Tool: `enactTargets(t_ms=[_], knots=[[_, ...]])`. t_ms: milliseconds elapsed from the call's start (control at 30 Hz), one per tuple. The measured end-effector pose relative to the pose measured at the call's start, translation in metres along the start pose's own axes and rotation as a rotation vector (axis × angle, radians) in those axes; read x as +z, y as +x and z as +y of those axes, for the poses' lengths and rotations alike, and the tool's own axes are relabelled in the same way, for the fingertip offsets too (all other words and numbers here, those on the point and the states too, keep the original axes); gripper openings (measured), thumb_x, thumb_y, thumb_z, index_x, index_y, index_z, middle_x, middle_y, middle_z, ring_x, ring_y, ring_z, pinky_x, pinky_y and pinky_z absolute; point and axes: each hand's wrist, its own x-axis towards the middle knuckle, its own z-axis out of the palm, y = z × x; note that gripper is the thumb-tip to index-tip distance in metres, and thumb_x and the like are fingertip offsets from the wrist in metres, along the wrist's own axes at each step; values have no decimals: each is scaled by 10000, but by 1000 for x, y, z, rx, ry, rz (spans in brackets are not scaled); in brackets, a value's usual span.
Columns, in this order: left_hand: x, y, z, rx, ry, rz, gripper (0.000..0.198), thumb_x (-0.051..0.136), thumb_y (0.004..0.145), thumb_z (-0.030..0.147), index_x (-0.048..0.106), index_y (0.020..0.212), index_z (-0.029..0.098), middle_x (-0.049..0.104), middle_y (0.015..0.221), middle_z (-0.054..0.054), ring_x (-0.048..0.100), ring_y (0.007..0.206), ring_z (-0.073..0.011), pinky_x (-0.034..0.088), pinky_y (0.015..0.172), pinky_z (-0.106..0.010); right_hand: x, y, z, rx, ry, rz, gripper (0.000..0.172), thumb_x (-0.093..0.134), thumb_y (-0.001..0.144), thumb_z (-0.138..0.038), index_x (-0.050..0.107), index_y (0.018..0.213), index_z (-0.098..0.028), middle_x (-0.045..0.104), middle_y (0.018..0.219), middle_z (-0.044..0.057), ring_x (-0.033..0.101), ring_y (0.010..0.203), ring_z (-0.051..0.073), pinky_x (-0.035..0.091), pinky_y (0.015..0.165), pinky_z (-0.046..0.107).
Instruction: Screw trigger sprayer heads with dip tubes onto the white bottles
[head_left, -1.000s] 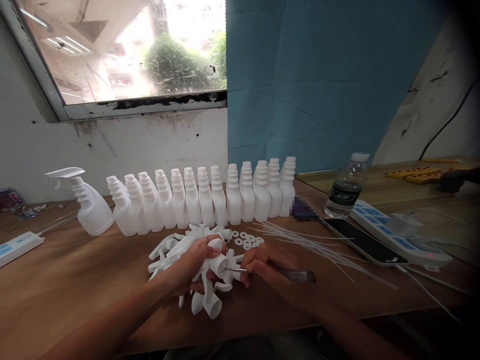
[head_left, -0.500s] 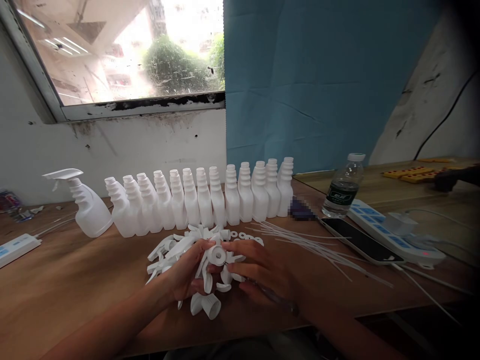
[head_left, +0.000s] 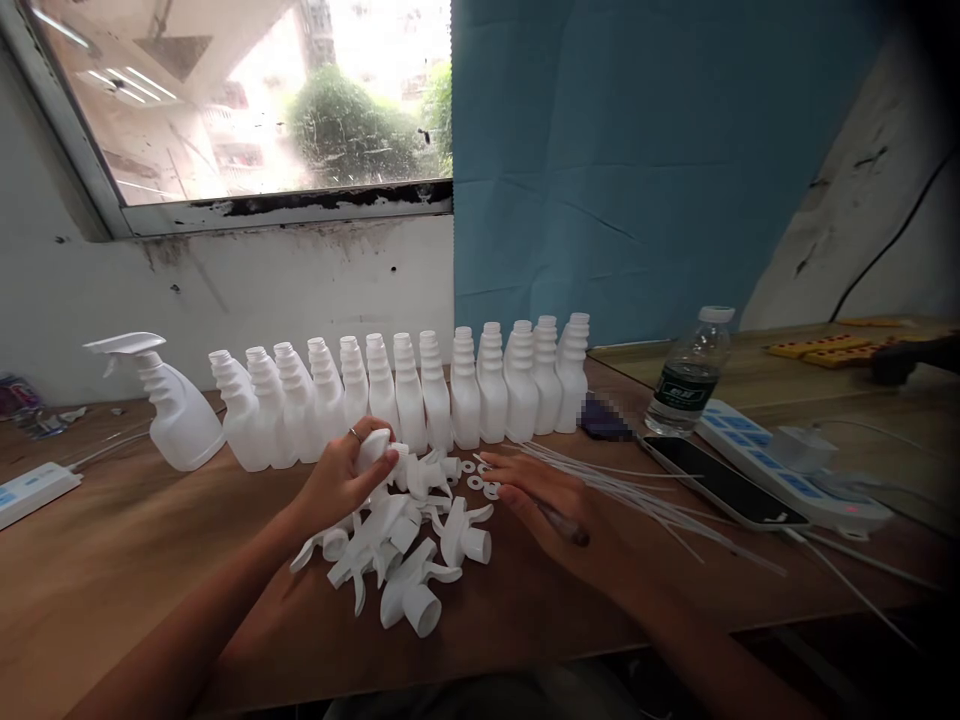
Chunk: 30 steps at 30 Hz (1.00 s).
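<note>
My left hand (head_left: 346,475) is closed around a white trigger spray head (head_left: 372,452) above the far left of a pile of similar spray heads (head_left: 390,530). At the pile's right edge, my right hand (head_left: 544,490) reaches with its fingertips over several small white ring washers (head_left: 475,482). A slim tool with a rounded, see-through brownish handle (head_left: 564,522) is tucked in that hand between thumb and palm; its working end is hidden. Whether the fingertips pinch a washer, I cannot tell. Nearest me lies one spray head with its round collar (head_left: 423,610) facing me.
A row of uncapped white bottles (head_left: 409,400) stands behind the pile. One bottle fitted with a sprayer (head_left: 184,420) is at left. Thin white tubes (head_left: 637,500), a phone (head_left: 724,482), a power strip (head_left: 795,470) and a water bottle (head_left: 684,375) lie or stand at right.
My hands were together over the pile at a spray head; now they are apart. The left hand moved up and left with a spray head, the right hand moved up and right to the washers.
</note>
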Motion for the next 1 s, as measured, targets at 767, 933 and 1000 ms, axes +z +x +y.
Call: enactTargets(t_ms=[767,933,1000], knots=[[-55,21,-69,377,613,583,196,508,896,290,608,770,178,658,869,-48,628,834,-173,492,801,-281,1,-4,5,85,11,89,241,514,958,-265,723,854,-201,759,963,65,727,885,215,582,802,331],[-132,15,-105,197,692,1119,193,581,820,253,477,922,126,491,1074,-139,469,1111,-276,371,978,-446,2,-6,7,103,38,97,250,516,958,-266,704,811,-189,755,923,62,724,847,202,580,766,306],[-159,2,-121,96,703,1267,317,611,802,258,408,1001,119,422,1152,-176,391,1186,-327,304,1003,-517,1,-6,7,104,34,103,254,514,959,-255,694,793,-189,752,897,54,722,828,194,573,754,296]])
